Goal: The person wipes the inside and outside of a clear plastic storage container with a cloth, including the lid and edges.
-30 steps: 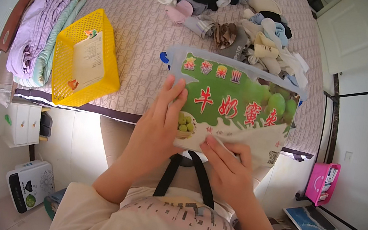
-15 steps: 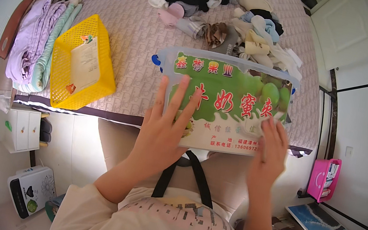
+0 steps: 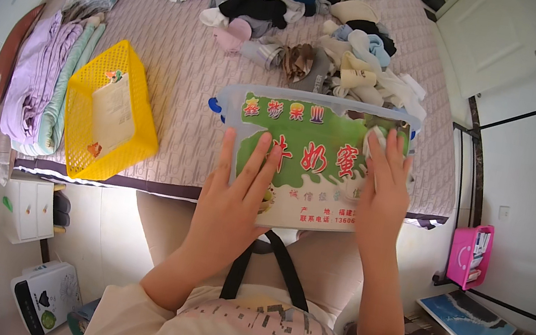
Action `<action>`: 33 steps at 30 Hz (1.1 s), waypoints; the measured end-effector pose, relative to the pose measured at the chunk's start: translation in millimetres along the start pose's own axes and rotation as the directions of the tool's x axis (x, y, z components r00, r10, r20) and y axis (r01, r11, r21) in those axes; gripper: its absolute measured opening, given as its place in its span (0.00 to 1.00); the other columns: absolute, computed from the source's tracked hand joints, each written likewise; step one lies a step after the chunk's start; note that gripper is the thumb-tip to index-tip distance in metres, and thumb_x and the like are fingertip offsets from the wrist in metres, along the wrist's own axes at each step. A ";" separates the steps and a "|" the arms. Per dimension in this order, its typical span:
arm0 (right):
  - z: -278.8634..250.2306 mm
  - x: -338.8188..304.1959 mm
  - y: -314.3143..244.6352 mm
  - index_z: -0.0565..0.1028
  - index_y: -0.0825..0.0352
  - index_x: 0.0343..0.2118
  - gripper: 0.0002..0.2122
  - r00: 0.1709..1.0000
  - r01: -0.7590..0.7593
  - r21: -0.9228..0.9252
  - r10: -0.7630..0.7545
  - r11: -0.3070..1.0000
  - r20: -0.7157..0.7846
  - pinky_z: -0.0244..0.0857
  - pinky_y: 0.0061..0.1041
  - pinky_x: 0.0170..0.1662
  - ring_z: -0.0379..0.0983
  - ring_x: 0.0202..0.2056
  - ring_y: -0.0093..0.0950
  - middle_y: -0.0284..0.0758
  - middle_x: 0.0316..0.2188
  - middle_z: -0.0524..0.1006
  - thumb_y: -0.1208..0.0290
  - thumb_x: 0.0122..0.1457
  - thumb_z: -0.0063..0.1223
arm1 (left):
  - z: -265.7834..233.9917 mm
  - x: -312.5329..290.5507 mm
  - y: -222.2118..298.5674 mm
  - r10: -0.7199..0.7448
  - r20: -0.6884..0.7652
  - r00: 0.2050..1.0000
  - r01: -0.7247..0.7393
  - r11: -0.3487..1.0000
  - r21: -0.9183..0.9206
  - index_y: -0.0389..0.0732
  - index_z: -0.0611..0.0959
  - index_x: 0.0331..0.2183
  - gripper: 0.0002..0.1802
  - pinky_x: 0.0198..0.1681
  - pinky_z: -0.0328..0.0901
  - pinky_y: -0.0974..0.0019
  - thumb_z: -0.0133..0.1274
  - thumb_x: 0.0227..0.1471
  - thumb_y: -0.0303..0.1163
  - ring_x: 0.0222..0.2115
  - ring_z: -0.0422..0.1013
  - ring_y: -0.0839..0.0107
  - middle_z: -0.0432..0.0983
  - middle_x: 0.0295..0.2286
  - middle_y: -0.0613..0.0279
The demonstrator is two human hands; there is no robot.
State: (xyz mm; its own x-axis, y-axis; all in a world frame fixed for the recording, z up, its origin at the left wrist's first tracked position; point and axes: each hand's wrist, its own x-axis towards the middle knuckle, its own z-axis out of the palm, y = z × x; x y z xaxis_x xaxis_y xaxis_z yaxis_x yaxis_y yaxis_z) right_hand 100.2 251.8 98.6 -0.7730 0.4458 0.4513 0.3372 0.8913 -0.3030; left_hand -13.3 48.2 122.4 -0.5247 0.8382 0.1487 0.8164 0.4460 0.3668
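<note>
A clear plastic storage box (image 3: pixel 312 139) with a green and white fruit label leans at the bed's near edge, its labelled face turned up toward me. On the left part of that face my left hand (image 3: pixel 232 186) lies with fingers stretched and spread, steadying nothing else. My right hand (image 3: pixel 384 199) presses a white cloth (image 3: pixel 377 135) onto the label's upper right; most of the cloth is hidden beneath the fingers. Blue clip handles (image 3: pixel 216 107) show at the box's left end.
Beyond the box, a heap of socks (image 3: pixel 296 7) covers the bed (image 3: pixel 177 29). A yellow basket (image 3: pixel 147 139) holding a paper stands at left, beside folded lilac and green fabric (image 3: pixel 44 74). A pink bin (image 3: pixel 467 256) and a blue picture (image 3: pixel 466 323) are at right.
My right hand has moved up the label with the cloth, from its lower right to its upper right. My left hand stays spread on the box.
</note>
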 end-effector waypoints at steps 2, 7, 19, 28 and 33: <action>15.3 13.6 -9.7 0.61 0.71 0.63 0.33 0.998 0.001 0.045 0.001 0.999 -0.059 0.45 0.47 0.68 0.56 0.66 0.44 0.47 0.63 0.63 0.84 0.50 0.49 | 2.6 1.9 0.0 0.023 0.003 1.000 -0.023 1.000 -0.001 0.38 0.62 0.64 0.59 0.57 0.60 0.47 0.72 0.29 0.33 0.65 0.45 0.34 0.52 0.65 0.53; 50.0 30.1 -82.8 0.70 0.72 0.57 0.25 0.982 0.187 0.265 -0.181 0.946 -0.046 0.53 0.42 0.65 0.57 0.64 0.46 0.45 0.58 0.69 0.79 0.53 0.51 | 3.9 -5.2 -11.4 0.018 -0.035 0.999 -0.020 0.998 -0.063 0.36 0.66 0.61 0.52 0.62 0.56 0.45 0.70 0.33 0.31 0.64 0.46 0.33 0.57 0.63 0.49; -9.0 26.6 48.3 0.80 0.56 0.50 0.20 0.941 -0.233 0.318 0.296 0.919 -0.166 0.67 0.31 0.42 0.71 0.37 0.36 0.39 0.38 0.75 0.84 0.55 0.54 | 3.6 5.7 2.6 0.011 -0.093 0.996 -0.012 1.000 -0.016 0.40 0.67 0.62 0.54 0.59 0.60 0.47 0.71 0.31 0.32 0.65 0.49 0.36 0.59 0.63 0.54; -33.6 -90.6 13.5 0.81 0.60 0.48 0.20 0.964 -0.206 0.201 0.234 0.958 -0.127 0.68 0.29 0.44 0.73 0.40 0.36 0.40 0.38 0.73 0.86 0.54 0.54 | 12.9 2.2 -7.0 0.027 -0.182 0.983 -0.041 0.997 -0.072 0.42 0.70 0.61 0.52 0.60 0.58 0.45 0.72 0.30 0.33 0.64 0.50 0.38 0.60 0.63 0.55; -67.4 -97.1 24.5 0.82 0.64 0.43 0.17 0.961 -0.233 0.338 0.270 0.912 -0.066 0.68 0.29 0.45 0.72 0.43 0.37 0.41 0.40 0.74 0.88 0.53 0.50 | -6.3 8.9 -11.8 0.005 -0.128 0.992 -0.034 0.974 -0.223 0.40 0.70 0.60 0.51 0.61 0.57 0.49 0.71 0.31 0.30 0.62 0.56 0.44 0.61 0.61 0.53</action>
State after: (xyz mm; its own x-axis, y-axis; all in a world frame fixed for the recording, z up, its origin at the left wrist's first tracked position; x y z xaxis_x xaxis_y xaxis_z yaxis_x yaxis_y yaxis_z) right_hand 219.8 235.9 103.9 -0.6165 0.6741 0.4069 0.3058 0.6811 -0.6652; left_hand -29.2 48.3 125.2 -0.5472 0.7934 0.2667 0.7593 0.3363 0.5571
